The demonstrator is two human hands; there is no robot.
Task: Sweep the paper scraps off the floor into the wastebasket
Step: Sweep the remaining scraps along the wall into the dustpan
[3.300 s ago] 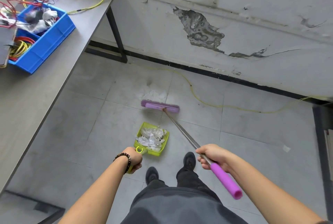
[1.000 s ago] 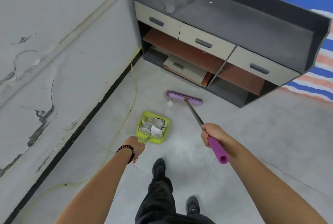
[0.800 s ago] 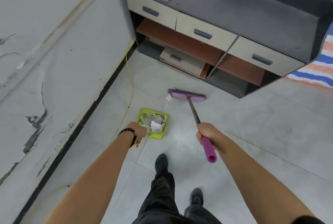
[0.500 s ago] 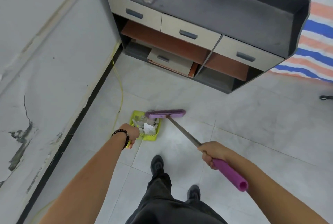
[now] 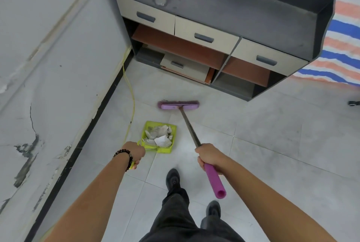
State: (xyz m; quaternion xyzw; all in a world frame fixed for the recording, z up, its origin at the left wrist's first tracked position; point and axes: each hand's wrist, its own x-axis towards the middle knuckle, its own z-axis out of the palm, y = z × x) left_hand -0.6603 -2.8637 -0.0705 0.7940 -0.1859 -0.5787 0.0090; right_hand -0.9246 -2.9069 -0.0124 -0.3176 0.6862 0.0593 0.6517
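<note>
My left hand (image 5: 135,154) grips the handle of a lime-green dustpan (image 5: 149,124) that sits low over the grey tiled floor. Several crumpled paper scraps (image 5: 158,136) lie inside it. My right hand (image 5: 209,158) grips the purple broom (image 5: 178,105) where its metal shaft meets the purple foam grip. The broom head rests on the floor a little beyond the dustpan and to its right, apart from it. No wastebasket is in view.
A dark cabinet (image 5: 229,7) with beige drawers stands ahead against the wall. A yellow cable (image 5: 133,105) runs along the black skirting on the left. A striped tarp (image 5: 346,33) lies at the right. My shoes (image 5: 173,178) are below the dustpan.
The last loose scrap in front of the broom has been swept into the dustpan. The broom head has since drawn back from the dustpan's mouth to the floor beyond it.
</note>
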